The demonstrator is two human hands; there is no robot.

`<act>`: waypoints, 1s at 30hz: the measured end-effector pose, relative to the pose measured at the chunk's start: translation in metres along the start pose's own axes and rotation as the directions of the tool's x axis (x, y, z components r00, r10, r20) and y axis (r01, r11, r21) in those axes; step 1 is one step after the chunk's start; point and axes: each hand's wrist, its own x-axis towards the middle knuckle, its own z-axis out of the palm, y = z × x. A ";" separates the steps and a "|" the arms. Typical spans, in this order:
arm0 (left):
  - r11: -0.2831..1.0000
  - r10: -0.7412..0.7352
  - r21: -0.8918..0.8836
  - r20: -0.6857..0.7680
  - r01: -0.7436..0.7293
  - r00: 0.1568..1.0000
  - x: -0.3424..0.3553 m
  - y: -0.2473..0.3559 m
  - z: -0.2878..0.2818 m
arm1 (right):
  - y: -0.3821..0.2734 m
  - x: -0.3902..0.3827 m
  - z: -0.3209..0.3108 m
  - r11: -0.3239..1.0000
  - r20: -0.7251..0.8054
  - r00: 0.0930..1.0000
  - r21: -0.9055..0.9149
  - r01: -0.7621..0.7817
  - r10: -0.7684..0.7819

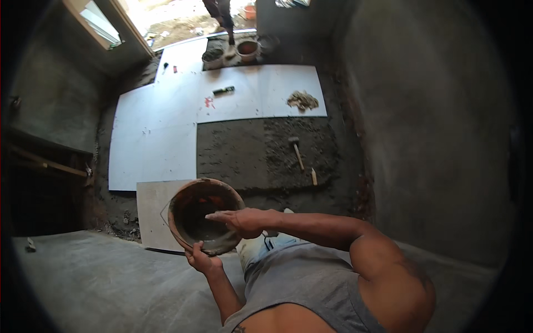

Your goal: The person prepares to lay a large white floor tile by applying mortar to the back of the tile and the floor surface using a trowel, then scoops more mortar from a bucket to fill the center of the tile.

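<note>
My left hand (202, 258) grips the lower rim of a round, mortar-smeared bucket (186, 200), tilted so that its dark inside with some wet grey residue shows. My right hand (239, 221) reaches over the bucket's mouth with fingers stretched out and greyish fingertips, holding nothing visible. Beyond the bucket lies a bed of grey mortar (227, 150) bearing a rubber mallet (296, 149) and a small pointed wooden-coloured item (313, 176). A pale board or tile (152, 219) lies under the bucket's left side.
White tiles (136, 133) cover much of the floor, carrying a dark tool (224, 90) and a pale debris pile (302, 100). Buckets (247, 49) stand by the bright doorway, where another person (221, 16) is partly visible. Concrete walls (422, 144) flank the floor; a dark opening (44, 197) is left.
</note>
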 end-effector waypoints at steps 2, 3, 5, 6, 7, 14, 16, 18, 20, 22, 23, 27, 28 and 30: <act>0.997 -0.037 -0.061 0.035 0.039 0.999 0.002 -0.040 0.043 | 0.022 -0.038 -0.053 0.989 -0.061 0.991 -0.087 -0.120 0.115; 0.999 -0.051 -0.008 -0.016 0.051 0.999 0.007 -0.064 0.064 | 0.042 -0.052 -0.074 0.981 -0.084 0.979 -0.049 -0.189 0.185; 0.991 -0.134 -0.010 0.037 0.135 0.990 0.015 -0.100 0.079 | 0.071 -0.072 -0.109 0.964 -0.054 0.962 0.015 -0.267 0.267; 0.986 -0.169 0.005 0.046 0.169 0.984 0.016 -0.112 0.098 | 0.091 -0.079 -0.125 0.959 -0.076 0.956 0.037 -0.280 0.283; 0.981 -0.193 0.030 0.078 0.191 0.978 0.021 -0.120 0.117 | 0.116 -0.082 -0.136 0.980 -0.185 0.964 0.092 -0.176 0.191; 0.968 -0.241 0.116 0.165 0.224 0.956 0.067 -0.168 0.233 | 0.194 -0.144 -0.262 0.565 -0.392 0.826 0.818 0.110 0.406; 0.961 -0.260 0.138 0.157 0.240 0.953 0.065 -0.181 0.259 | 0.207 -0.174 -0.295 0.387 -0.441 0.799 0.877 0.286 0.408; 0.955 -0.263 0.185 0.156 0.233 0.952 0.053 -0.192 0.289 | 0.222 -0.204 -0.328 0.345 -0.491 0.776 0.863 0.370 0.396; 0.964 -0.227 0.175 0.147 0.201 0.963 0.052 -0.215 0.334 | 0.239 -0.223 -0.382 0.476 -0.523 0.757 0.819 0.320 0.391; 0.970 -0.206 0.163 0.158 0.180 0.966 0.054 -0.248 0.362 | 0.268 -0.237 -0.442 0.669 -0.600 0.735 0.691 0.275 0.317; 0.973 -0.194 0.157 0.158 0.169 0.968 0.065 -0.276 0.371 | 0.293 -0.236 -0.475 0.780 -0.655 0.709 0.575 0.245 0.261; 0.976 -0.148 0.166 0.053 0.137 0.988 0.095 -0.433 0.485 | 0.530 -0.229 -0.583 0.764 -0.711 0.701 0.481 0.430 0.053; 0.971 -0.156 0.195 0.078 0.139 0.985 0.110 -0.497 0.512 | 0.621 -0.229 -0.603 0.679 -0.717 0.696 0.499 0.538 -0.025; 0.991 -0.092 0.098 0.031 0.089 0.995 0.126 -0.615 0.548 | 0.844 -0.188 -0.602 0.259 -0.585 0.740 0.698 0.668 -0.333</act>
